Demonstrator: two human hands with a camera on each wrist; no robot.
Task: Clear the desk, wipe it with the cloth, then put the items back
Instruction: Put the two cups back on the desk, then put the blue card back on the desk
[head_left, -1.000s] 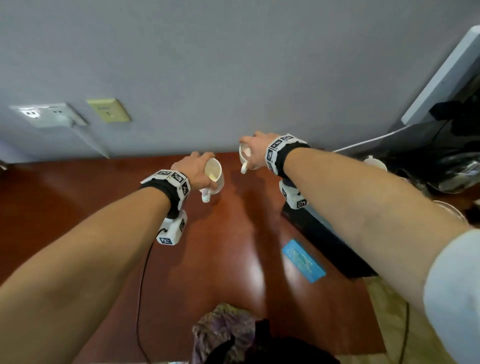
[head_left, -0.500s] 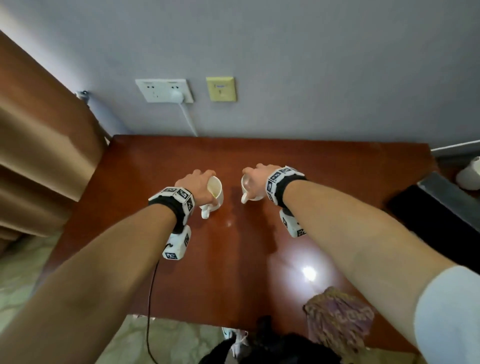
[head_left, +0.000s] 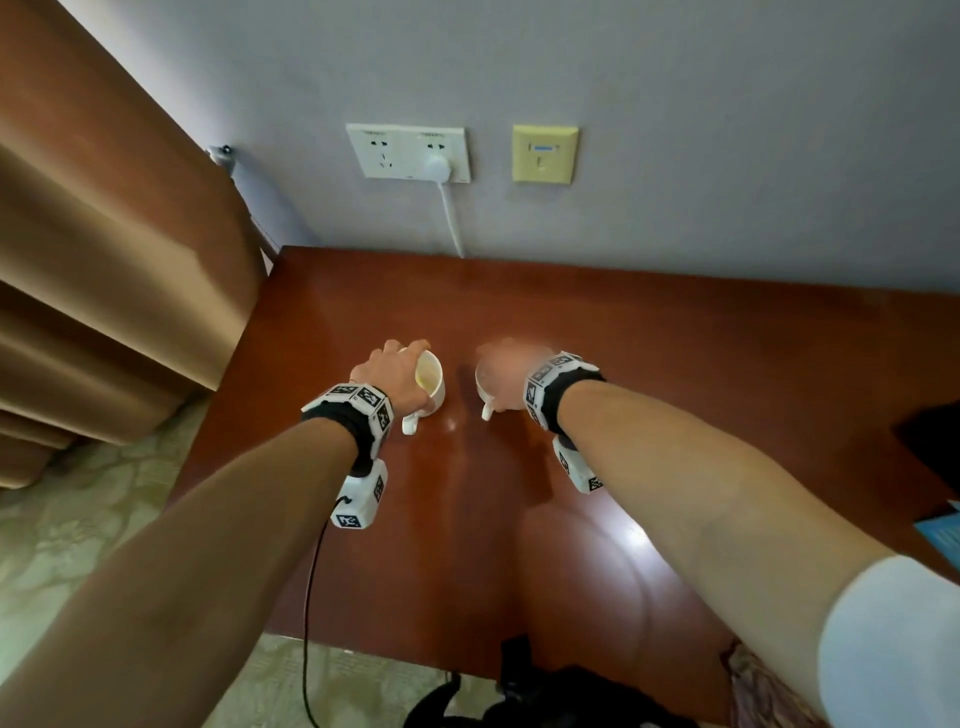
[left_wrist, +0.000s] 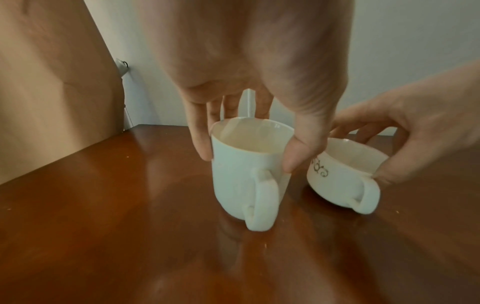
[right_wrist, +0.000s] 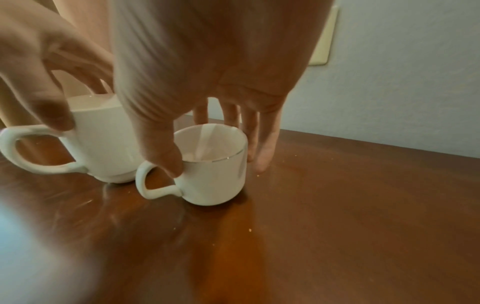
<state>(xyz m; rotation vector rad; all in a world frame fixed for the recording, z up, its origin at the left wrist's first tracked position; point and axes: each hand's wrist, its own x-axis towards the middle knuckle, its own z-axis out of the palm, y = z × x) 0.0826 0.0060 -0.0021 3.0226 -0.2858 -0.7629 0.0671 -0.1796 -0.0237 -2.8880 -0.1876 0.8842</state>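
My left hand (head_left: 388, 375) grips the plain white cup (left_wrist: 244, 174) by its rim from above, thumb beside the handle, fingers on the far side; my right hand (head_left: 506, 370) holds the gilt-rimmed cup (right_wrist: 215, 166) the same way, thumb by its handle, fingers straight down behind. Both cups stand upright on the counter (head_left: 675, 374), just beside each other, below the wall socket (head_left: 409, 152). The right cup bears a dark scroll motif; no legible writing shows.

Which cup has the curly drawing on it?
The cup in the right hand: that cup has a dark curly pattern on its side. The left hand's cup is plain white.
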